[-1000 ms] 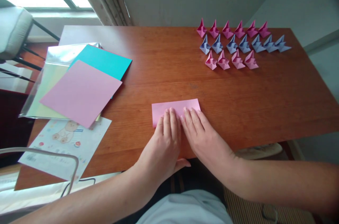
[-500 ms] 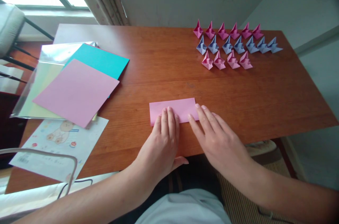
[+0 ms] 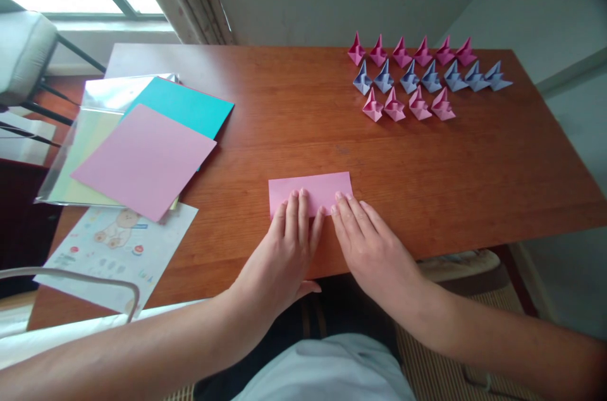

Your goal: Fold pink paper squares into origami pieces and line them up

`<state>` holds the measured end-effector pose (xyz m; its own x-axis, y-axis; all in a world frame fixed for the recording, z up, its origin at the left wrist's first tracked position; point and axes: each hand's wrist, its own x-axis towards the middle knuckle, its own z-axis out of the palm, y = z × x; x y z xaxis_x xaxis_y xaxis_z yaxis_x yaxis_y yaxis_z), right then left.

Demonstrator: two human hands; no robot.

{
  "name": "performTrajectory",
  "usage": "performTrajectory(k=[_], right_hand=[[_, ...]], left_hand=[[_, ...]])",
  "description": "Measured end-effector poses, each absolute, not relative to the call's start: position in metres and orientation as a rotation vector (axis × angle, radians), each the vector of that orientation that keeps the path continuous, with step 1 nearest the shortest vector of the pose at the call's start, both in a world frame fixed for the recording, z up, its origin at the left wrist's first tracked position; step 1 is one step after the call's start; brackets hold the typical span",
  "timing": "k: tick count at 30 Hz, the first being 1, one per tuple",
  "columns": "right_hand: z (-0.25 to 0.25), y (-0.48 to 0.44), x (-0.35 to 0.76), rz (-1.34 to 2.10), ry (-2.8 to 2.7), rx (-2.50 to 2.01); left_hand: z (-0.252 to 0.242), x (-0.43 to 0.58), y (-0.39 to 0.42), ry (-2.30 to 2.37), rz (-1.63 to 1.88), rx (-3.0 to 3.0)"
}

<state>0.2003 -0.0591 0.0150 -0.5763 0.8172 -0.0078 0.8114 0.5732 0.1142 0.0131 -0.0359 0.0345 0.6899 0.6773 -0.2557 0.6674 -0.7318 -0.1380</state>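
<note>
A pink paper folded into a long rectangle (image 3: 310, 187) lies near the front edge of the wooden table (image 3: 294, 116). My left hand (image 3: 284, 249) rests flat on its near left part, fingers stretched out and pressing it down. My right hand (image 3: 367, 243) lies flat beside it, fingertips on the paper's near right edge. Both hands hold nothing.
Several folded paper figures, pink (image 3: 408, 53) and blue (image 3: 429, 78), stand in rows at the back right. At the left lies a stack of sheets: pink (image 3: 145, 160), teal (image 3: 190, 107), a shiny wrapper (image 3: 102, 94) and a printed leaflet (image 3: 118, 249). A chair (image 3: 23, 53) stands far left.
My right hand slid out to the paper's right end and has come back toward the middle, along the near edge. My left hand stayed pressing the paper.
</note>
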Motion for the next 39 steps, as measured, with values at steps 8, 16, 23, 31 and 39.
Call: performTrajectory(k=[8,16,23,31,39], right_hand=[[0.01,-0.059,0.199,0.201,2.761,1.405],[0.013,-0.06,0.195,0.102,2.802,1.505],[0.02,-0.06,0.178,0.065,2.717,1.577],[0.025,-0.064,0.202,0.138,2.648,1.632],[0.021,-0.067,0.217,0.221,2.627,1.629]], left_hand=[[0.017,-0.048,-0.067,-1.297,0.26,-2.75],[0.041,-0.042,-0.068,-1.461,0.05,-2.673],[0.021,-0.005,-0.066,-1.445,-0.019,-2.757],[0.015,-0.005,-0.069,-1.52,-0.122,-2.759],[0.024,0.023,-0.065,-1.693,-0.079,-2.697]])
